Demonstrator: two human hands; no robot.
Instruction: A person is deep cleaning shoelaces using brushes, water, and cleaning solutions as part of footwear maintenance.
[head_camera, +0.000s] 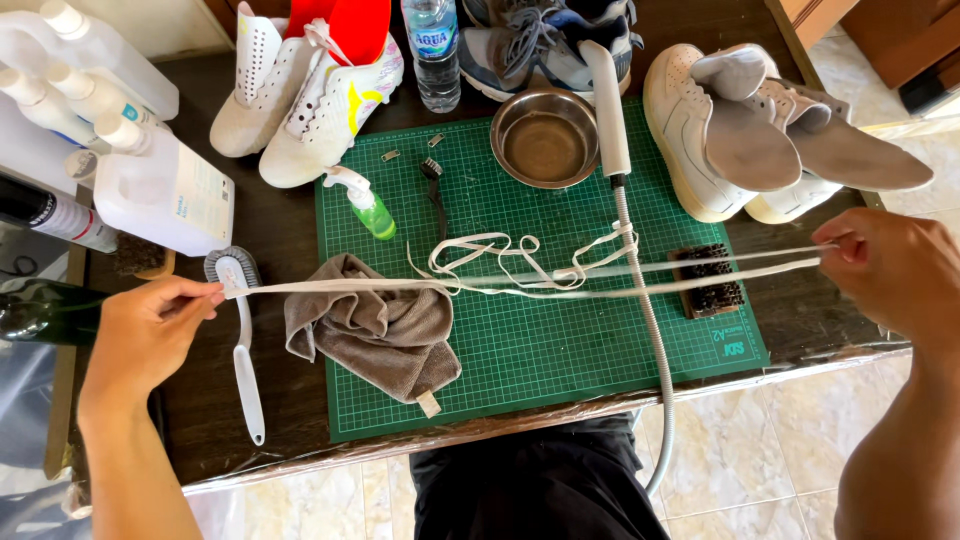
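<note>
Now, 1 white lace (520, 287) pinched taut btwn left hand (150, 330) & right hand (895, 270), 3 brushes, 1 steel bowl (545, 137)

A cutting mat (560, 350) fills the frame's centre on the table (280, 220). On it, a towel (375, 330) lies lower left, a spray bottle (365, 205) above it, a metal bowl (545, 140) at the top, a brush (708, 280) at right. Sneakers (740, 130) stand upper right, jugs (110, 130) upper left.
</note>
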